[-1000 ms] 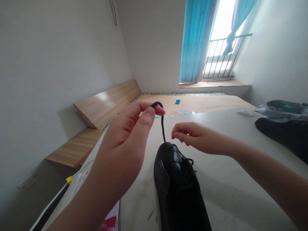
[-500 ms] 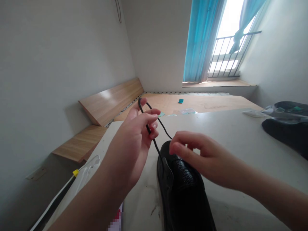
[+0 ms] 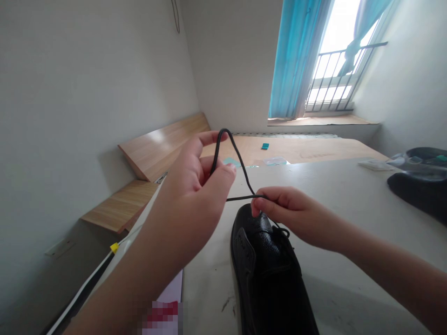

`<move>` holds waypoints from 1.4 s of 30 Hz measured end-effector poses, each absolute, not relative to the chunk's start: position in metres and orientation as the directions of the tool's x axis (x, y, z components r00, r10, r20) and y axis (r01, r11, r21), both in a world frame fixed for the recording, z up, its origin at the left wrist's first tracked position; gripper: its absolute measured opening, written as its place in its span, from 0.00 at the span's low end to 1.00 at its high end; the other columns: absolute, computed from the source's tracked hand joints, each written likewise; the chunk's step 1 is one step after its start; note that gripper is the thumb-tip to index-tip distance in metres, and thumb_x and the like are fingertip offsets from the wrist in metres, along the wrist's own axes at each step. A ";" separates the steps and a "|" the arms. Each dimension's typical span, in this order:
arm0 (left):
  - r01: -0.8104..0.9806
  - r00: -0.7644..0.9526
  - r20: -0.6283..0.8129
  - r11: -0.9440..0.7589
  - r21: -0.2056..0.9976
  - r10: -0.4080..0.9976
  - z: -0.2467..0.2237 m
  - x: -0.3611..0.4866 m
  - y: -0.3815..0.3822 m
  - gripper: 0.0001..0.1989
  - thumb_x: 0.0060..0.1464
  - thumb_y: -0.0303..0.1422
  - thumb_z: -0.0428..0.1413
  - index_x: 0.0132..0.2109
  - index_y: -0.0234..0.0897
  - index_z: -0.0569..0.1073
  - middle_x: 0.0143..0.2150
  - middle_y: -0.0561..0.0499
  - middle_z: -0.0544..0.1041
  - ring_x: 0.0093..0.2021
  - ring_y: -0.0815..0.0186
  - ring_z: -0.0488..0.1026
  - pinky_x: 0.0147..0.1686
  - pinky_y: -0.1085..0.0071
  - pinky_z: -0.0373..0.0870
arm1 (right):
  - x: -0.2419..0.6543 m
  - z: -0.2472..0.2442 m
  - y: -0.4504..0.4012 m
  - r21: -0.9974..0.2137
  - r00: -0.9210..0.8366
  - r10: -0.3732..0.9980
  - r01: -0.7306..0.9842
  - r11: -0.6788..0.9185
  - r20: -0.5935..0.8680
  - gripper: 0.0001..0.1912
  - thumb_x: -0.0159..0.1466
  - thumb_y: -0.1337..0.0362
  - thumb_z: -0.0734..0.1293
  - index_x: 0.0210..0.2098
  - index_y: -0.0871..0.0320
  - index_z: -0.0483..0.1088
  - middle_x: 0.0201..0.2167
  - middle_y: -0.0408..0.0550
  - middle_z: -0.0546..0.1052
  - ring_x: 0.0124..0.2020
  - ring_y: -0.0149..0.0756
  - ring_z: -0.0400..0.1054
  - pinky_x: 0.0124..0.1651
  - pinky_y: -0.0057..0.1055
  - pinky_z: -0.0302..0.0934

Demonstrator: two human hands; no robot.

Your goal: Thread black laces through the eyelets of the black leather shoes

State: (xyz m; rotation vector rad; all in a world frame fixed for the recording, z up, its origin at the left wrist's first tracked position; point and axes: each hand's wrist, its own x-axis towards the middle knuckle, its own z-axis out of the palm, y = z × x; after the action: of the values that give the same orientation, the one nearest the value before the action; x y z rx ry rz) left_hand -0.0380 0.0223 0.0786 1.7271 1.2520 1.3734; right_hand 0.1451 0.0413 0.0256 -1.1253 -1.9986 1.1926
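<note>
A black leather shoe [image 3: 268,293] lies on the white tabletop, its toe pointing away from me. Above its toe, a dark shoelace [image 3: 241,158] rises in a loop over the raised index finger of my left hand [image 3: 195,195]. That hand's other fingers and thumb close around the lace, partly hidden behind the palm. Just over the toe, my right hand [image 3: 296,214] pinches the lace between thumb and fingers. A stretch of lace runs taut between both hands. On the shoe's right side, lace passes at the eyelets; the left eyelet flap stands loose, with no lace visible in it.
Another dark shoe [image 3: 415,193] lies at the table's right edge beside clear plastic packaging [image 3: 415,166]. Beyond the tabletop is a wooden board [image 3: 314,149] with a small teal piece [image 3: 265,146]. A wooden shelf [image 3: 120,204] juts from the left wall.
My right hand, previously loose over the shoe, now pinches the lace. My left hand has turned and lifted the loop wider. The left flap's lace is out of it now.
</note>
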 end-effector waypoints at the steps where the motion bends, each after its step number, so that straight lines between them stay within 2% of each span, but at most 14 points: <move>1: 0.519 0.028 0.408 -0.362 0.774 0.912 0.076 -0.043 0.024 0.20 0.55 0.36 0.53 0.55 0.46 0.67 0.24 0.56 0.69 0.20 0.67 0.64 0.20 0.73 0.54 | 0.150 0.027 0.046 -0.887 -0.484 0.874 0.387 0.253 0.039 0.18 0.67 0.50 0.59 0.33 0.58 0.69 0.22 0.39 0.60 0.24 0.29 0.52 0.27 0.29 0.47; 4: 0.948 0.099 0.236 -0.163 0.272 0.967 0.067 -0.057 0.030 0.20 0.59 0.37 0.47 0.57 0.42 0.66 0.28 0.48 0.76 0.29 0.54 0.74 0.26 0.67 0.60 | 0.162 0.028 0.056 -0.907 -0.505 0.863 0.358 0.224 0.013 0.20 0.66 0.46 0.60 0.36 0.58 0.70 0.25 0.40 0.61 0.27 0.30 0.53 0.30 0.30 0.48; 6: 0.992 0.125 0.036 -0.125 0.017 0.992 0.060 -0.065 0.032 0.19 0.58 0.35 0.46 0.55 0.38 0.69 0.32 0.42 0.78 0.34 0.48 0.76 0.29 0.63 0.63 | 0.164 0.025 0.060 -0.925 -0.531 0.847 0.333 0.182 -0.024 0.20 0.65 0.48 0.61 0.39 0.59 0.71 0.26 0.41 0.61 0.28 0.30 0.54 0.31 0.30 0.49; 7: 0.989 0.146 -0.032 -0.147 -0.029 0.989 0.056 -0.067 0.032 0.19 0.57 0.34 0.48 0.53 0.36 0.71 0.34 0.40 0.79 0.36 0.46 0.76 0.31 0.61 0.63 | 0.163 0.023 0.061 -0.932 -0.543 0.839 0.324 0.164 -0.041 0.19 0.65 0.49 0.62 0.40 0.59 0.72 0.26 0.41 0.62 0.29 0.31 0.56 0.31 0.30 0.50; 11: 0.964 0.263 -0.115 -0.265 -0.003 0.958 0.052 -0.065 0.029 0.16 0.56 0.31 0.50 0.50 0.39 0.75 0.46 0.41 0.79 0.46 0.48 0.74 0.41 0.59 0.66 | 0.149 0.015 0.058 -0.930 -0.551 0.834 0.322 0.176 -0.034 0.16 0.64 0.58 0.61 0.47 0.59 0.71 0.30 0.45 0.72 0.31 0.33 0.64 0.34 0.31 0.57; 13: 0.936 0.347 -0.110 -0.337 0.097 0.932 0.056 -0.059 0.027 0.16 0.60 0.32 0.46 0.48 0.43 0.76 0.47 0.46 0.78 0.48 0.54 0.74 0.44 0.61 0.66 | 0.143 0.013 0.052 -0.905 -0.527 0.850 0.354 0.238 0.017 0.11 0.64 0.63 0.61 0.45 0.57 0.67 0.30 0.45 0.76 0.30 0.33 0.66 0.36 0.32 0.59; 17: 0.837 0.464 -0.079 -0.407 0.366 0.882 0.063 -0.050 0.022 0.16 0.63 0.36 0.44 0.42 0.46 0.77 0.38 0.52 0.79 0.38 0.59 0.75 0.36 0.67 0.65 | 0.136 0.013 0.041 -0.854 -0.511 0.849 0.374 0.363 0.137 0.05 0.65 0.64 0.63 0.39 0.53 0.60 0.25 0.39 0.76 0.26 0.31 0.66 0.32 0.30 0.59; 21: 0.802 0.484 0.003 -0.445 0.398 0.875 0.064 -0.050 0.021 0.12 0.62 0.37 0.48 0.41 0.45 0.76 0.40 0.53 0.79 0.38 0.60 0.74 0.35 0.67 0.63 | 0.137 0.013 0.040 -0.882 -0.571 0.804 0.280 0.380 0.165 0.07 0.66 0.63 0.63 0.36 0.53 0.56 0.24 0.38 0.74 0.24 0.29 0.66 0.30 0.27 0.60; 25: 0.760 0.531 -0.023 -0.465 0.454 0.847 0.066 -0.049 0.021 0.12 0.60 0.34 0.51 0.33 0.46 0.78 0.31 0.57 0.79 0.32 0.65 0.73 0.29 0.70 0.59 | 0.137 0.011 0.043 -0.951 -0.610 0.783 0.151 0.269 0.124 0.12 0.66 0.56 0.64 0.35 0.53 0.55 0.20 0.34 0.68 0.18 0.25 0.57 0.20 0.22 0.51; 28: 0.766 0.504 0.029 -0.462 0.447 0.863 0.069 -0.046 0.021 0.12 0.59 0.35 0.53 0.30 0.47 0.78 0.26 0.59 0.77 0.28 0.68 0.71 0.26 0.70 0.56 | 0.136 0.012 0.044 -0.972 -0.610 0.788 0.126 0.199 0.083 0.17 0.65 0.49 0.64 0.36 0.54 0.56 0.17 0.33 0.66 0.16 0.24 0.54 0.18 0.22 0.46; 31: 0.809 0.483 0.043 -0.464 0.360 0.875 0.071 -0.044 0.021 0.12 0.59 0.37 0.52 0.30 0.46 0.77 0.27 0.58 0.77 0.28 0.67 0.71 0.25 0.70 0.54 | 0.136 0.013 0.044 -0.949 -0.523 0.850 0.228 0.217 0.068 0.16 0.67 0.47 0.59 0.37 0.54 0.58 0.18 0.35 0.65 0.18 0.27 0.54 0.20 0.24 0.48; 34: 0.902 0.401 -0.062 -0.383 0.198 0.914 0.068 -0.047 0.024 0.16 0.58 0.37 0.49 0.26 0.41 0.74 0.24 0.53 0.75 0.25 0.65 0.68 0.23 0.69 0.51 | 0.138 0.013 0.043 -0.800 -0.426 0.899 0.502 0.330 0.103 0.14 0.69 0.52 0.56 0.35 0.54 0.64 0.25 0.41 0.69 0.28 0.32 0.61 0.31 0.31 0.56; 36: 0.934 0.349 -0.128 -0.334 0.125 0.928 0.064 -0.049 0.027 0.16 0.57 0.35 0.48 0.24 0.39 0.72 0.22 0.52 0.74 0.23 0.65 0.66 0.23 0.68 0.50 | 0.139 0.012 0.041 -0.675 -0.480 0.873 0.617 0.404 0.084 0.13 0.68 0.55 0.58 0.35 0.55 0.69 0.33 0.44 0.72 0.37 0.36 0.64 0.41 0.35 0.58; 42: 0.927 0.372 -0.219 -0.352 0.129 0.902 0.051 -0.049 0.034 0.11 0.53 0.33 0.51 0.25 0.40 0.74 0.24 0.51 0.77 0.25 0.63 0.70 0.23 0.69 0.53 | 0.142 0.009 0.041 -0.590 -0.550 0.835 0.674 0.444 0.001 0.09 0.63 0.62 0.63 0.37 0.55 0.75 0.37 0.48 0.73 0.45 0.41 0.65 0.50 0.39 0.57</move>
State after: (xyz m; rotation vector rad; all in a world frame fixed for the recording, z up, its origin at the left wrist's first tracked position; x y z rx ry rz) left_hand -0.0491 0.0336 0.0508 2.4023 1.6328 -0.1608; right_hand 0.1417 0.0407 0.0089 -1.2967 -2.4078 0.7861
